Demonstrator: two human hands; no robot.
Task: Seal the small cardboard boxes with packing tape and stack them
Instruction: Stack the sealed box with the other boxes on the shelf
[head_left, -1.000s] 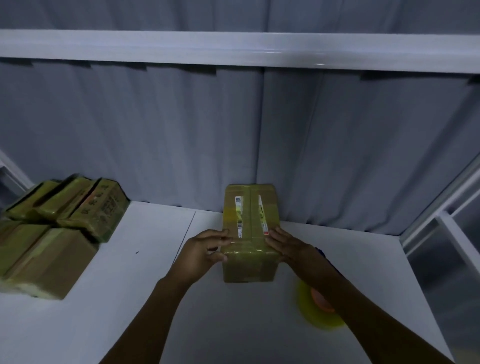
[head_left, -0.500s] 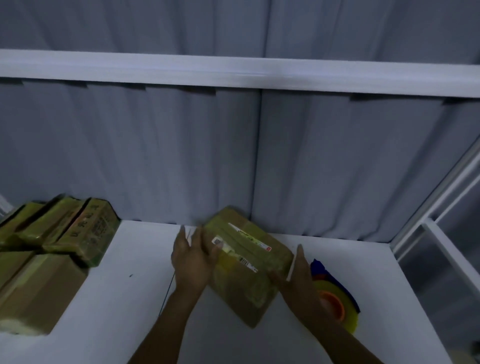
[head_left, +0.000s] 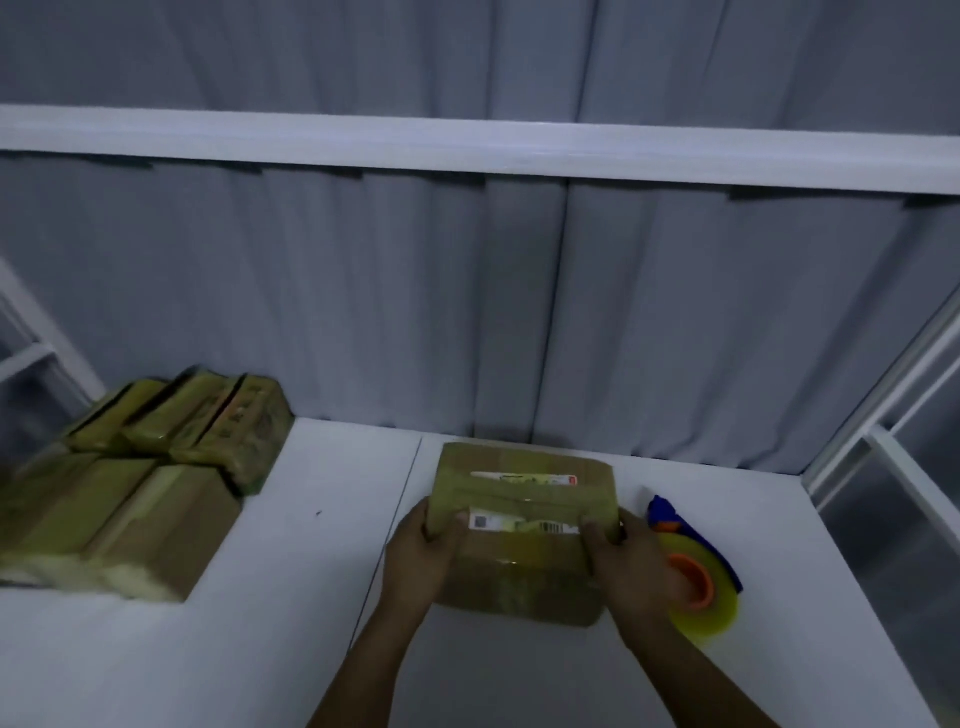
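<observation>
A small taped cardboard box (head_left: 524, 525) with white labels on top lies lengthwise across the white table (head_left: 291, 644) in front of me. My left hand (head_left: 423, 551) grips its left end, thumb curled over the top edge. My right hand (head_left: 631, 564) grips its right end the same way. To the right of the box, partly behind my right hand, lies a tape dispenser (head_left: 696, 577) with a blue handle, an orange core and a yellowish roll. A pile of several sealed boxes (head_left: 140, 483) sits at the left of the table.
A grey curtain (head_left: 467, 312) hangs behind the table, and a white shelf board (head_left: 467, 150) runs above it. White frame posts (head_left: 883, 395) stand at the right. A seam (head_left: 395, 525) runs down the tabletop left of the box.
The box has been turned about a quarter turn, from lengthwise away from me through a diagonal to crosswise. Both hands moved with it and now hold its two ends.
</observation>
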